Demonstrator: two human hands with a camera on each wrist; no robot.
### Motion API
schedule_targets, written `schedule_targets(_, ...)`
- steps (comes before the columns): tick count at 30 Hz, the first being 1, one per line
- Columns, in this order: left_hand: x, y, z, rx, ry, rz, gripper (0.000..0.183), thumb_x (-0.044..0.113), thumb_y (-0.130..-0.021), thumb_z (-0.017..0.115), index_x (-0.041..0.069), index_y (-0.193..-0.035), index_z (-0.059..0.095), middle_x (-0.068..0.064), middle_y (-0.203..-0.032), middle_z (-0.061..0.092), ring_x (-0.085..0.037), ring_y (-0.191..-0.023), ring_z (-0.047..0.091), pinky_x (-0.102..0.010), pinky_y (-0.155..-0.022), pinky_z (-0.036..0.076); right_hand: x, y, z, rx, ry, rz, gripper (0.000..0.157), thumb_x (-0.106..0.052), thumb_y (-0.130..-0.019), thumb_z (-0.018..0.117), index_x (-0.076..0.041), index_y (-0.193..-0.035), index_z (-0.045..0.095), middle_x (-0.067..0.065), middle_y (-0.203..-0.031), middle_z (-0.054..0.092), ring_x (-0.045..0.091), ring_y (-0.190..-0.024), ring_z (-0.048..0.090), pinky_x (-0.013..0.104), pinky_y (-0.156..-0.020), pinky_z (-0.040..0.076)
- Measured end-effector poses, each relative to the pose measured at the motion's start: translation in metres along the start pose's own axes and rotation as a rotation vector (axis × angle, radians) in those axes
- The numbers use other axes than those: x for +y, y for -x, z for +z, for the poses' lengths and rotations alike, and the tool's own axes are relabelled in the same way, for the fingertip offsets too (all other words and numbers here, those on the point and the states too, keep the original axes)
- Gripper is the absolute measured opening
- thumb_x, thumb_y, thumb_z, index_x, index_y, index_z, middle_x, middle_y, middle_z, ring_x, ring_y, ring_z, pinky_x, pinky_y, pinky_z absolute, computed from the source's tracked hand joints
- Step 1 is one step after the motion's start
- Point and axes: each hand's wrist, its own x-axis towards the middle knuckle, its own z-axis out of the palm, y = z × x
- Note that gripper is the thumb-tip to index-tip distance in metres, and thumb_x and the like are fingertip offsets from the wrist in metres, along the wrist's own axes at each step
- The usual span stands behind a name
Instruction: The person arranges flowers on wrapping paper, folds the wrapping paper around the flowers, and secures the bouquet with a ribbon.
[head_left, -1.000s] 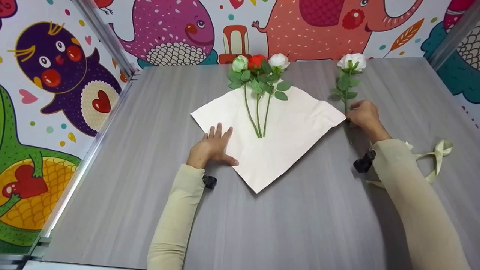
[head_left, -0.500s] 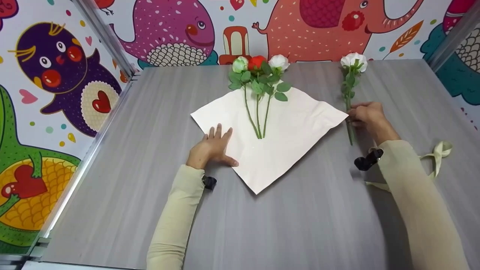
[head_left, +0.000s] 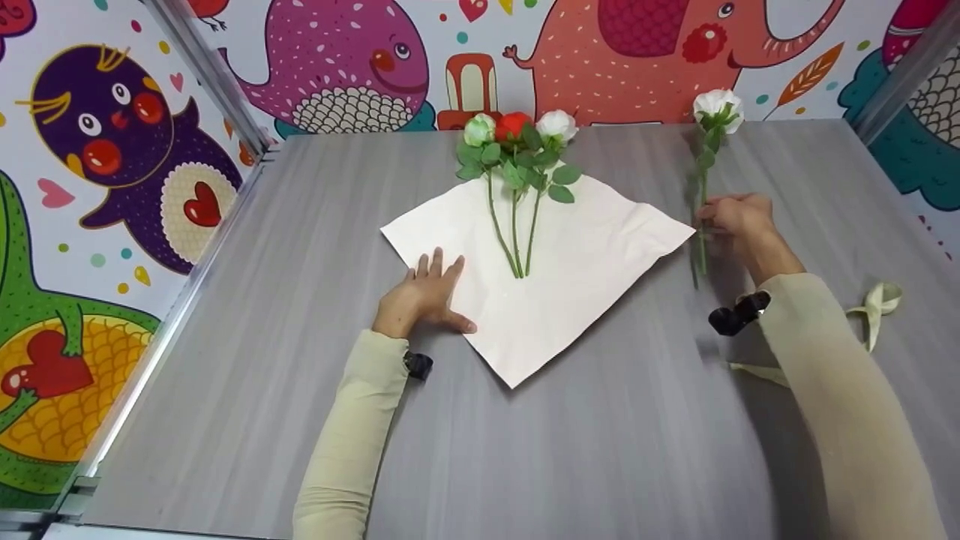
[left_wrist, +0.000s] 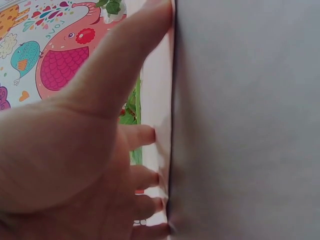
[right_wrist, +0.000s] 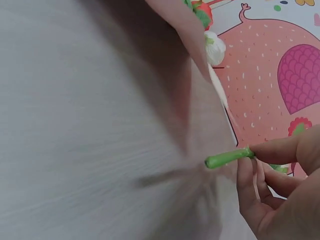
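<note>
In the head view my left hand (head_left: 421,296) lies with fingers spread on the left edge of a pale pink sheet of wrapping paper (head_left: 570,270). On that sheet lie a green-white rose (head_left: 480,130), a red rose (head_left: 512,126) and a white rose (head_left: 556,126), their stems meeting near its middle. My right hand (head_left: 742,225), just past the sheet's right corner, pinches the stem of another white rose (head_left: 718,111). The right wrist view shows the cut end of its green stem (right_wrist: 227,158) sticking out between thumb and fingers, with a shadow below on the table.
A pale ribbon (head_left: 877,307) lies looped on the grey table (head_left: 600,450), partly under the right forearm. A wall with printed cartoon animals (head_left: 637,60) stands behind the table, and another closes its left side.
My right hand has shifted slightly right with the white rose; its stem has turned more upright and its lower end now stands apart from its shadow. My left hand stays in place.
</note>
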Motion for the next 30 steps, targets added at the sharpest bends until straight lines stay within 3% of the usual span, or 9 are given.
schedule_targets(4, 0.001, 0.0, 0.0, -0.009, 0.005, -0.007, 0.117, 0.052, -0.083, 0.077, 0.008, -0.162, 0.001, -0.031, -0.164, -0.013, -0.049, -0.153, -0.009, -0.06, -0.125, 0.005, -0.005, 0.002, 0.003, 0.029, -0.011, -0.038, 0.021, -0.005, -0.091, 0.061, -0.005, -0.111, 0.061, -0.013, -0.063, 0.063, 0.001, -0.063, 0.063, 0.019, -0.06, 0.055)
schedule_targets(7, 0.002, 0.0, 0.0, -0.014, 0.004, -0.01, 0.117, 0.052, -0.083, 0.077, 0.008, -0.162, 0.001, -0.03, -0.164, -0.013, -0.049, -0.153, -0.009, -0.059, -0.125, 0.005, -0.009, 0.005, 0.005, 0.027, -0.02, -0.066, 0.01, -0.006, -0.091, 0.061, -0.012, -0.097, 0.066, -0.013, -0.066, 0.063, 0.001, -0.066, 0.063, 0.019, -0.061, 0.055)
schedule_targets(11, 0.001, -0.001, 0.0, -0.016, -0.004, -0.014, 0.117, 0.052, -0.083, 0.076, 0.008, -0.162, 0.001, -0.031, -0.164, -0.013, -0.049, -0.153, -0.009, -0.059, -0.125, 0.005, -0.014, 0.009, 0.013, 0.015, -0.039, -0.097, 0.022, -0.006, -0.091, 0.06, -0.023, -0.078, 0.065, -0.014, -0.067, 0.063, 0.001, -0.066, 0.062, 0.021, -0.06, 0.056)
schedule_targets(16, 0.0, -0.002, 0.001, -0.016, 0.002, -0.016, 0.118, 0.052, -0.083, 0.077, 0.009, -0.162, 0.001, -0.03, -0.164, -0.014, -0.048, -0.153, -0.01, -0.059, -0.126, 0.004, -0.022, 0.011, 0.031, 0.006, -0.016, -0.115, 0.01, -0.008, -0.091, 0.06, -0.014, -0.096, 0.066, -0.013, -0.075, 0.062, 0.002, -0.07, 0.063, 0.022, -0.063, 0.058)
schedule_targets(24, 0.0, -0.001, 0.002, -0.016, 0.005, -0.018, 0.118, 0.052, -0.083, 0.076, 0.009, -0.162, 0.0, -0.029, -0.164, -0.014, -0.048, -0.153, -0.011, -0.059, -0.126, 0.004, -0.036, 0.016, 0.055, -0.027, 0.051, -0.118, 0.041, -0.011, -0.095, 0.057, 0.003, -0.133, 0.057, 0.002, -0.108, 0.056, 0.016, -0.098, 0.06, 0.022, -0.07, 0.058)
schedule_targets(30, 0.001, -0.001, 0.0, -0.019, 0.002, -0.019, 0.117, 0.052, -0.084, 0.076, 0.009, -0.162, -0.001, -0.029, -0.164, -0.015, -0.048, -0.153, -0.011, -0.058, -0.126, 0.003, -0.047, 0.02, 0.069, -0.05, 0.071, -0.099, 0.043, -0.011, -0.095, 0.056, 0.004, -0.136, 0.054, 0.006, -0.112, 0.057, 0.02, -0.103, 0.06, 0.022, -0.067, 0.058)
